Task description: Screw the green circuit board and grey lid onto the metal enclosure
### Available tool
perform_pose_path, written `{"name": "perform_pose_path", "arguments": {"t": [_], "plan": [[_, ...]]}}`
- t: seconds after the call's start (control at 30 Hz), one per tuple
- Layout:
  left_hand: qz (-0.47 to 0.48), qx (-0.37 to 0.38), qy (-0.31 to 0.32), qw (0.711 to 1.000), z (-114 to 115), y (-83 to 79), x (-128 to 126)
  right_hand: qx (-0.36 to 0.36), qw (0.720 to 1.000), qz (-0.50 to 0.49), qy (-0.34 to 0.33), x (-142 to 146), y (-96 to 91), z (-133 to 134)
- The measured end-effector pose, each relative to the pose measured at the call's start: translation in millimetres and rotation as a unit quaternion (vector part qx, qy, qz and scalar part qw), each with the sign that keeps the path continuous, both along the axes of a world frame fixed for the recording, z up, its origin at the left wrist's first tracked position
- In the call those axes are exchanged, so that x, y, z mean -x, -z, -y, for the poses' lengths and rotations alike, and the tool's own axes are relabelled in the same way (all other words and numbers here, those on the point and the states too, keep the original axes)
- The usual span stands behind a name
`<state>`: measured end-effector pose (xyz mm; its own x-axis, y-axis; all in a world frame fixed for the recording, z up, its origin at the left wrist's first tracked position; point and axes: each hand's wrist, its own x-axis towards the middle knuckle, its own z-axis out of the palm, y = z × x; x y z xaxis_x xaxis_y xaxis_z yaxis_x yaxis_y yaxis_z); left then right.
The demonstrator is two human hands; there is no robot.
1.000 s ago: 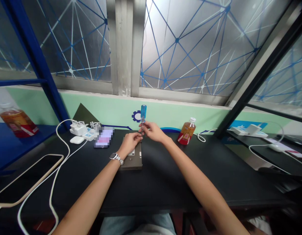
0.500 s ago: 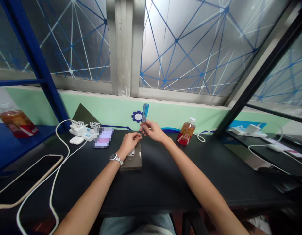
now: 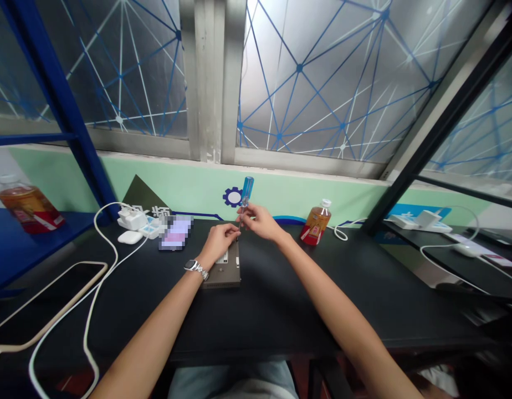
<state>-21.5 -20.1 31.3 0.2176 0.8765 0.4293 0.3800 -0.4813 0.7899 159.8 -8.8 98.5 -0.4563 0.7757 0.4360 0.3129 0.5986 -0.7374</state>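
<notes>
A flat grey metal device [image 3: 226,271] lies on the black desk [image 3: 281,305] in front of me. My right hand [image 3: 259,221] is closed round the shaft of a blue-handled screwdriver [image 3: 246,190], which stands nearly upright, leaning slightly right, with its tip down at the device's far right corner. My left hand [image 3: 216,242], with a watch on its wrist, rests on the device's far end, its fingers pinched close to the screwdriver tip. Whether it holds a small part is hidden.
A phone [image 3: 175,233], white chargers [image 3: 133,219], an earbud case [image 3: 130,238] and a white cable [image 3: 96,288] lie at the left. A dark tablet [image 3: 44,302] sits at the near left. One orange drink bottle [image 3: 316,223] stands right of my hands, another [image 3: 27,206] on the blue shelf.
The screwdriver handle has tipped a little to the right. My hands and the device have stayed almost in place.
</notes>
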Motion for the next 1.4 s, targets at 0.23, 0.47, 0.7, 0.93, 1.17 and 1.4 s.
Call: {"name": "perform_pose_path", "arguments": {"t": [0.23, 0.47, 0.7, 0.93, 1.17, 1.4], "plan": [[-0.010, -0.007, -0.009, 1.000, 0, 0.3, 0, -0.037, 0.996, -0.017, 0.084, 6, 3.8, 0], [-0.005, -0.016, 0.017, 1.000, -2, 1.2, 2, 0.033, 0.992, -0.083, 0.092, 12, 7.5, 2], [0.008, -0.011, 0.082, 0.997, -10, 8.9, 3, 0.087, 0.989, -0.116, 0.025, 12, 8.7, 1], [0.060, 0.011, 0.074, 0.995, -9, 8.1, 2, 0.101, 0.990, -0.098, -0.004, 14, 7.6, 3], [0.053, 0.000, 0.011, 0.999, -3, -0.8, 0, 0.019, 0.994, -0.046, 0.097, 16, 11.2, 0], [0.101, 0.016, 0.114, 0.988, -12, 9.4, 1, 0.142, 0.984, -0.111, -0.006, 11, 13.3, -8]]}}
